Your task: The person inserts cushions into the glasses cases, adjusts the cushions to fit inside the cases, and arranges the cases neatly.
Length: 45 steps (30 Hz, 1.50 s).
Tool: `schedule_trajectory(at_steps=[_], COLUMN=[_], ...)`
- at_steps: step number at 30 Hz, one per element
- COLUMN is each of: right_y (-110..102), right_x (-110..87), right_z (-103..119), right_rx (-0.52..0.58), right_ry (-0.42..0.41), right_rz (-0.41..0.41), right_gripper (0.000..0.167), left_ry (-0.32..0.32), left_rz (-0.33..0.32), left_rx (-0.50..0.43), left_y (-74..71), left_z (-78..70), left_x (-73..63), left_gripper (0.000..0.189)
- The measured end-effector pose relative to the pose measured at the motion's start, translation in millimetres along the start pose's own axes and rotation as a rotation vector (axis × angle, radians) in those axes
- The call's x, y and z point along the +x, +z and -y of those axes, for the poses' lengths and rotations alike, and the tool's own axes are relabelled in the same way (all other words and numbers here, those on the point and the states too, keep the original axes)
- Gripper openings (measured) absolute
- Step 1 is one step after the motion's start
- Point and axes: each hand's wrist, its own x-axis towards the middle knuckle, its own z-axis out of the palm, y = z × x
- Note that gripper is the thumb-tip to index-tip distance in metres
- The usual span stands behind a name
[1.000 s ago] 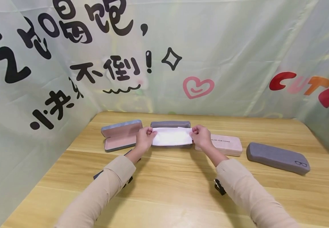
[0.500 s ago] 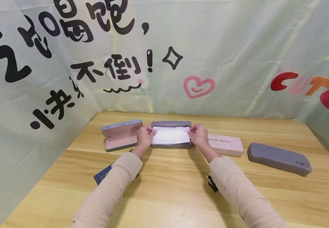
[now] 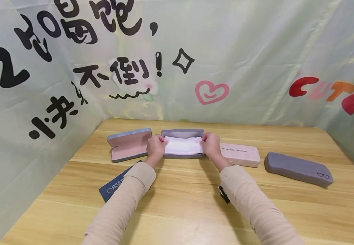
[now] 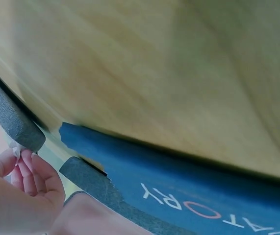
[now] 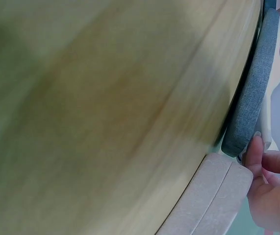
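A folded white cloth [image 3: 183,146] lies stretched level in the open grey glasses case [image 3: 183,132], whose lid stands up behind it. My left hand [image 3: 156,147] pinches the cloth's left end between thumb and fingers. At the other end, my right hand [image 3: 211,145] pinches it just at the case's right edge. In the right wrist view, the cloth [image 5: 277,73] sags inside the case's grey front wall [image 5: 255,93]. The left wrist view has the left hand [image 4: 29,191] at the case's corner, a bit of white between the fingertips.
An open glasses case with pink lining [image 3: 131,148] stands to the left. A dark blue lettered cloth [image 3: 111,189] lies partly under the left forearm. To the right are a closed pink case [image 3: 241,155] and a closed grey-purple case [image 3: 299,170] on the wooden table [image 3: 183,211].
Both hands have lowered the white cloth into the grey case, so more of the lid's inside shows above it. The right hand has moved slightly left, uncovering more of the pink case.
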Motion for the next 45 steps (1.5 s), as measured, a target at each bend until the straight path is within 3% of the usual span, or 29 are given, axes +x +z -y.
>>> schedule_trajectory(at_steps=[7, 11, 21, 30, 34, 37, 40, 45], right_y=[0.0, 0.9, 4.1, 4.1, 3.8, 2.2, -2.4, -14.1], right_x=[-0.4, -1.5, -3.7, -3.5, -3.3, -2.6, -1.5, 2.0], right_z=[3.1, 5.3, 8.3, 4.6, 0.7, -2.4, -4.9, -5.7], right_rx=[-0.02, -0.056, -0.142, -0.256, -0.318, -0.356, -0.296, -0.067], right_ry=[0.022, -0.007, -0.053, -0.161, -0.196, -0.217, -0.231, -0.205], right_rz=[0.025, 0.01, 0.04, 0.037, 0.045, 0.066, 0.082, 0.058], right_gripper=[0.011, 0.012, 0.024, 0.005, 0.018, 0.017, 0.006, 0.006], left_ry=[-0.028, -0.039, -0.003, 0.011, 0.027, 0.04, 0.067, 0.156], left_rz=[-0.015, -0.019, 0.003, 0.03, 0.041, 0.047, 0.071, 0.155], left_rx=[0.052, 0.07, 0.143, 0.156, 0.163, 0.143, 0.087, -0.049], left_y=[1.6, 2.6, 1.2, -3.1, -5.0, -7.3, -11.5, -22.4], left_z=[-3.2, -2.8, 1.3, 4.5, 6.0, 8.2, 10.8, 17.7], left_x=[-0.8, -0.7, -1.0, -1.0, -1.4, -1.1, 0.3, 2.9], left_gripper=[0.013, 0.014, 0.016, 0.011, 0.011, 0.011, 0.02, 0.039])
